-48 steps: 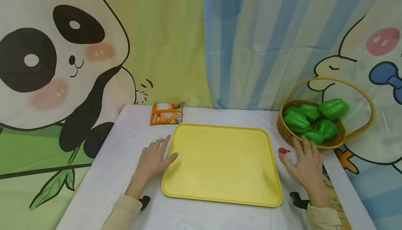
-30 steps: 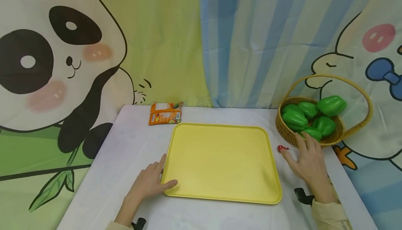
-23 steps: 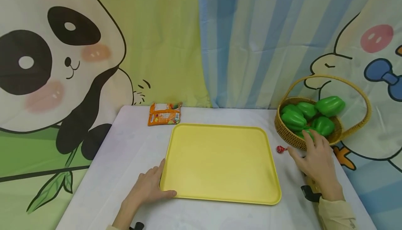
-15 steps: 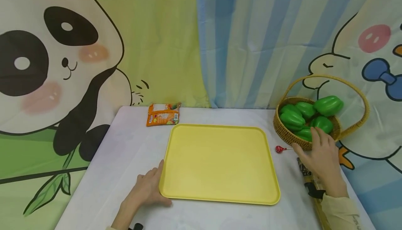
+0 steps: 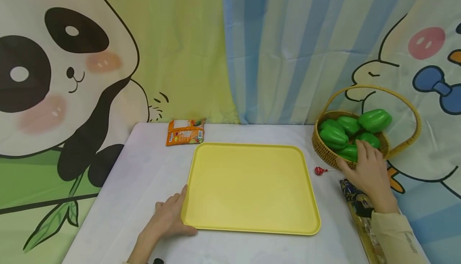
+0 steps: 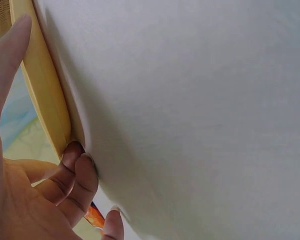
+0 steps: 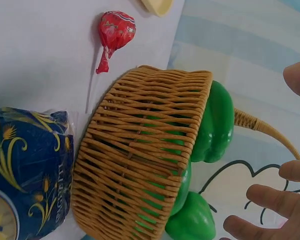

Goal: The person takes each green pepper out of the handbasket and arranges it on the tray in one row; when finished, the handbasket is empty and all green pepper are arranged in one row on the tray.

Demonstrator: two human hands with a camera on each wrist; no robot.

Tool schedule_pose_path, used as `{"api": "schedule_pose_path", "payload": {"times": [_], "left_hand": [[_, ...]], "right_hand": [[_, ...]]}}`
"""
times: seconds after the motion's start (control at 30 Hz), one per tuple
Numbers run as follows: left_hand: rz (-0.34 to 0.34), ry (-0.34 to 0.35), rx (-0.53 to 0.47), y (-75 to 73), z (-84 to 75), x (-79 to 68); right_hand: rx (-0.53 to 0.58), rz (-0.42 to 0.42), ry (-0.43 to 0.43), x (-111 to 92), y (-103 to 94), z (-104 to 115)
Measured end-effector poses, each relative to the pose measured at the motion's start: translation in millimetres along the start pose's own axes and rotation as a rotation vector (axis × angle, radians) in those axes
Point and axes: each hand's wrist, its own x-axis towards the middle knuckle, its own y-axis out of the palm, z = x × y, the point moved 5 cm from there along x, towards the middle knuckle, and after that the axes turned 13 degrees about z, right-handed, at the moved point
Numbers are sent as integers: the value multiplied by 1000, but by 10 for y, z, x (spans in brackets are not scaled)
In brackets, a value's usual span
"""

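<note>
A yellow rectangular tray (image 5: 252, 188) lies flat on the white-covered table. My left hand (image 5: 167, 216) rests at its near left corner, thumb at the front edge and fingers at the left side. The left wrist view shows the thumb (image 6: 12, 50) and fingertips against the tray's outer wall. My right hand (image 5: 369, 172) reaches over the near rim of a wicker basket (image 5: 325, 152), fingers spread and slightly bent. Several green bell peppers (image 5: 333, 136) fill the basket. In the right wrist view the fingers (image 7: 275, 200) stand apart from the peppers, holding nothing.
A red-wrapped lollipop (image 5: 319, 170) lies between tray and basket. Beneath the right forearm is a long package (image 5: 360, 224) with a dark blue, gold-patterned end. An orange snack packet (image 5: 185, 132) lies behind the tray. The basket's handle (image 5: 414, 115) arches up at the right.
My left hand has slid toward me along the tray's left side to its near corner. My right hand has moved past the lollipop to the basket, with the dark blue package now more exposed.
</note>
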Motion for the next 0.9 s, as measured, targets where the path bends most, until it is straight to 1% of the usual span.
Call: {"api": "schedule_pose_path", "payload": {"times": [0.13,0.23,0.53,0.7,0.9], "left_hand": [[7,1,-8,4,6,12],[13,7,-20,9,10,15],[31,7,-79,32,23,25],[21,16,-77,32,23,21],[35,18,-92,50,46,21]], "right_hand": [[27,77,50,106,79,-72],[44,113,73,186,138,-117],[44,131,97,375,167,-187],[56,174,112,463,167,-215],[92,215,93,526,200,-246]]}}
